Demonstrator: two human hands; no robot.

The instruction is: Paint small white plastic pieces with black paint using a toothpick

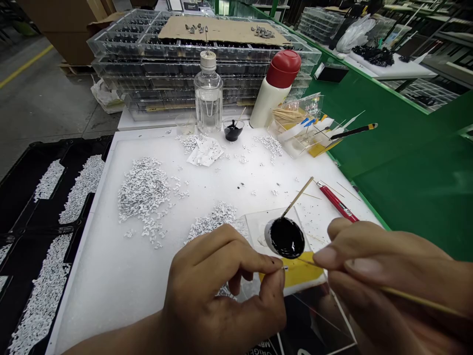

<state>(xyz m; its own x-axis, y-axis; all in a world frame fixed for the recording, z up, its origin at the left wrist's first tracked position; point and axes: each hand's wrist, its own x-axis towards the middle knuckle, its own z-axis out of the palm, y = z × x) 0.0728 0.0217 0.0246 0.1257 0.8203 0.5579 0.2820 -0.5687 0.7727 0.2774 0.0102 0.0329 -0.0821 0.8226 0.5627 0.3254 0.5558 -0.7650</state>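
Note:
My left hand (pixel 225 286) is low in the middle, thumb and forefinger pinched on a tiny white part (pixel 284 268). My right hand (pixel 384 276) grips a thin wooden stick (pixel 417 299) whose tip touches that part. Just behind the fingertips a small round dish of black paint (pixel 287 238) rests on a clear plastic sheet (pixel 258 231), with another stick (pixel 297 197) leaning in it. Piles of small white parts (pixel 142 190) lie on the white work board (pixel 111 266).
At the back stand a clear bottle (pixel 208 96), a white bottle with a red cap (pixel 275 88), a small black ink cup (pixel 233 129) and stacked clear trays (pixel 121 64). A red pen (pixel 338 202) and a box of sticks (pixel 299 125) lie right. Black trays (pixel 22 197) of white parts sit left.

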